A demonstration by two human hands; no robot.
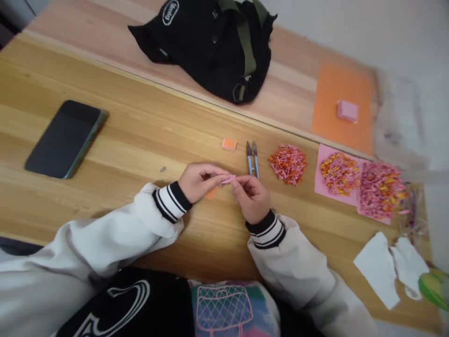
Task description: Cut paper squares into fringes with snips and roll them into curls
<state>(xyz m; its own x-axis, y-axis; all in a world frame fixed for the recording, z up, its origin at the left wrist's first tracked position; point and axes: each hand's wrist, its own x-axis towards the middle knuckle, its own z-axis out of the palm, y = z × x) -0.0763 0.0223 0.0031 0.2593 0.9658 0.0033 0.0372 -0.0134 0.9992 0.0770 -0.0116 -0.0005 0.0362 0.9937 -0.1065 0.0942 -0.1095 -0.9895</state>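
Between my two hands is a small strip of pink paper (229,179), pinched at both ends. My left hand (201,181) grips its left end between thumb and fingers, and my right hand (251,195) holds its right end the same way. Partly hidden below my left hand lies a bit of orange paper (210,193). Just beyond my hands sits a small stack of orange and pink paper pieces (229,144). A pair of thread snips (251,157) with blue handles rests past my right hand, blades pointing away. Right of it is a pile of tiny folded orange and pink papers (288,164).
Two more piles of folded paper bits (340,173) lie on pink sheets at the right. White tissues (379,267) are nearer me. A phone (65,139) lies at left, a black bag (217,47) at the back. An orange sheet (328,112) carries a pink paper stack (347,111).
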